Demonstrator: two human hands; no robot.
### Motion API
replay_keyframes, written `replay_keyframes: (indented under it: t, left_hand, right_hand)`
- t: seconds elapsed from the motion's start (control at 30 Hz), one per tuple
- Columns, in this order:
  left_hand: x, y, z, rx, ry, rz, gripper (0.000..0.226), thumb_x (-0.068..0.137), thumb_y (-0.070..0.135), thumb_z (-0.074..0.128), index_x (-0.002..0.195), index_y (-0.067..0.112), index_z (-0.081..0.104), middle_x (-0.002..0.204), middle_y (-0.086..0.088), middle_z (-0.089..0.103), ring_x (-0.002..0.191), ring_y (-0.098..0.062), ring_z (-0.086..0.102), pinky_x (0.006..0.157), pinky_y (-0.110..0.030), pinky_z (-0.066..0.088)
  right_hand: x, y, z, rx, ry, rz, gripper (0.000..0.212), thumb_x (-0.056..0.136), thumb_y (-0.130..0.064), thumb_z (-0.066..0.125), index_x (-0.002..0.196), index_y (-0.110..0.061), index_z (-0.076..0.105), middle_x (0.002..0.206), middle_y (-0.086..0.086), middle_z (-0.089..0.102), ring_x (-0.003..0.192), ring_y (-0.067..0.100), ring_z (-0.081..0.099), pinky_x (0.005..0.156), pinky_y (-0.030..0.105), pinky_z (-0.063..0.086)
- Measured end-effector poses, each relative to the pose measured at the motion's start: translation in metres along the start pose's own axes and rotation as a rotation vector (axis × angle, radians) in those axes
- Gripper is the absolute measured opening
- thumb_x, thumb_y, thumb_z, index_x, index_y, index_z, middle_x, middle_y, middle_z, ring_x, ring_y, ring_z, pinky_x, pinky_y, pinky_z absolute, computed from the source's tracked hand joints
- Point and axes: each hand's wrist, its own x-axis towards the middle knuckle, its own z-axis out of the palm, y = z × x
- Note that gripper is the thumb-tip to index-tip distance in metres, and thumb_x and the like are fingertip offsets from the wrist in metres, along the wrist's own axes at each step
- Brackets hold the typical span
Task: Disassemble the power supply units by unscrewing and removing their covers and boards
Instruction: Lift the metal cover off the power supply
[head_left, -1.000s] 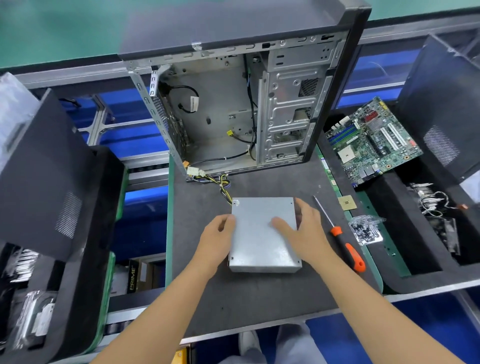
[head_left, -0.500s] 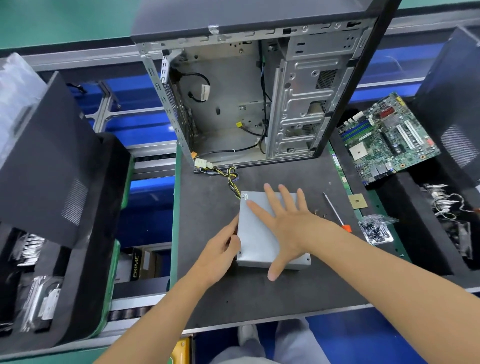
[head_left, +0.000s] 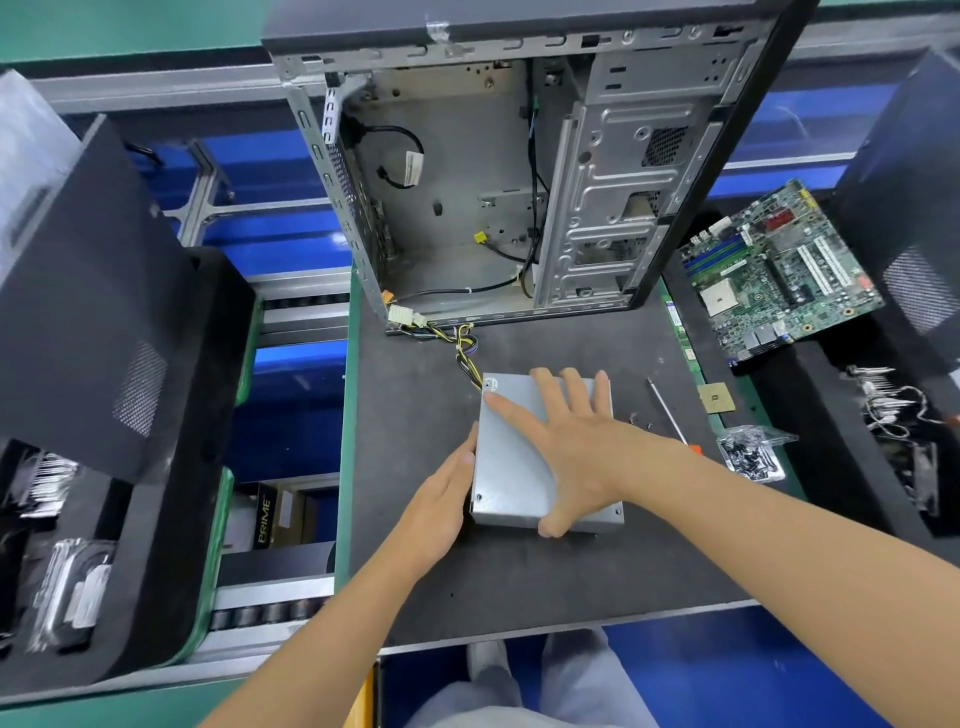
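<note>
Power supply unit (head_left: 511, 457) out of the computer case (head_left: 498, 171), lying flat on the mat just in front of it — cover on, boards not yet reached. Screwdriver (head_left: 670, 413) idle right of the unit. Right hand (head_left: 576, 441) spread flat on the cover, gripping nothing. Left hand (head_left: 444, 493) straight-fingered against the unit's left wall — touching, not clasping.

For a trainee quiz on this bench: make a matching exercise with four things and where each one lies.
Things:
1. power supply unit
2. screwdriver
3. motherboard
4. computer case

Places:
A. propped at the bench's far right
B. on the mat, right of the right hand
C. under the spread right hand
D. standing open at the mat's far edge

Pairs: 1-C, 2-B, 3-A, 4-D
</note>
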Motion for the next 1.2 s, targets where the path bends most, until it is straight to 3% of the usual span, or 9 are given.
replay_keyframes:
  t: [0.17,0.27,0.47,0.57,0.77,0.9,1.0,1.1,1.2]
  left_hand:
    - [0.002,-0.003,0.01,0.003,-0.009,0.047,0.046,0.108,0.056,0.018,0.153,0.055,0.02,0.156,0.034,0.029,0.144,0.011,0.023,0.117,-0.025,0.02]
    - [0.003,-0.003,0.012,-0.001,-0.029,0.041,0.044,0.106,0.059,0.017,0.149,0.062,0.022,0.148,0.038,0.038,0.137,0.016,0.031,0.106,-0.008,0.029]
    - [0.01,-0.003,0.013,-0.016,-0.076,0.071,0.045,0.111,0.047,0.018,0.155,0.045,0.026,0.152,0.02,0.045,0.141,0.0,0.038,0.104,-0.008,0.034]
    - [0.012,-0.004,0.014,-0.006,-0.077,0.087,0.045,0.111,0.044,0.018,0.156,0.044,0.026,0.153,0.019,0.044,0.143,-0.001,0.037,0.108,-0.016,0.034]
    - [0.015,-0.002,0.013,-0.025,-0.093,0.086,0.045,0.113,0.038,0.017,0.156,0.039,0.029,0.152,0.015,0.047,0.142,-0.004,0.039,0.107,-0.012,0.034]
    - [0.011,-0.004,0.012,-0.006,-0.072,0.045,0.046,0.11,0.051,0.018,0.151,0.044,0.036,0.144,0.023,0.052,0.134,0.006,0.043,0.096,0.0,0.034]
    - [0.008,-0.002,0.01,0.007,-0.009,-0.043,0.047,0.101,0.069,0.017,0.139,0.059,0.043,0.137,0.031,0.053,0.131,0.012,0.042,0.099,-0.005,0.033]
    - [0.008,0.007,0.009,-0.01,-0.027,-0.057,0.037,0.105,0.06,0.025,0.135,0.059,0.048,0.132,0.035,0.056,0.121,0.018,0.048,0.09,0.0,0.038]
    - [0.009,0.007,0.006,-0.054,0.013,-0.105,0.041,0.102,0.065,0.026,0.134,0.058,0.052,0.126,0.041,0.056,0.113,0.025,0.048,0.09,-0.009,0.036]
  right_hand:
    - [0.001,0.004,-0.004,0.05,-0.028,-0.015,0.147,0.04,-0.066,0.074,0.143,-0.049,-0.029,0.155,0.011,-0.015,0.141,0.05,-0.015,0.11,0.071,-0.007]
    - [0.0,0.006,-0.007,0.069,-0.042,-0.013,0.149,0.037,-0.067,0.074,0.141,-0.051,-0.031,0.155,0.009,-0.014,0.141,0.047,-0.015,0.111,0.07,-0.008]
    - [-0.007,0.003,-0.01,-0.046,0.042,-0.027,0.146,0.042,-0.067,0.073,0.143,-0.047,-0.031,0.154,0.016,-0.012,0.138,0.052,-0.008,0.108,0.072,-0.007]
    - [-0.01,0.001,-0.009,-0.086,0.057,-0.013,0.146,0.044,-0.067,0.073,0.144,-0.045,-0.031,0.153,0.019,-0.01,0.138,0.054,-0.003,0.107,0.074,-0.004]
    - [-0.011,0.007,-0.012,-0.001,0.036,-0.006,0.143,0.041,-0.068,0.073,0.143,-0.05,-0.026,0.154,0.012,-0.013,0.139,0.051,-0.011,0.11,0.07,-0.009]
    - [-0.014,0.007,-0.015,-0.012,0.034,0.003,0.139,0.041,-0.069,0.073,0.144,-0.048,-0.018,0.154,0.012,-0.013,0.139,0.05,-0.012,0.111,0.069,-0.009]
    - [-0.017,0.006,-0.021,-0.025,0.043,-0.002,0.136,0.042,-0.07,0.072,0.147,-0.045,-0.011,0.154,0.013,-0.013,0.139,0.051,-0.012,0.111,0.069,-0.009]
    - [-0.024,0.008,-0.033,-0.005,0.064,-0.02,0.135,0.042,-0.071,0.071,0.146,-0.046,-0.011,0.153,0.009,-0.014,0.139,0.05,-0.014,0.112,0.068,-0.01]
    - [-0.034,0.013,-0.046,0.021,0.052,-0.019,0.136,0.043,-0.074,0.071,0.145,-0.048,-0.014,0.154,0.006,-0.019,0.14,0.046,-0.018,0.114,0.065,-0.01]
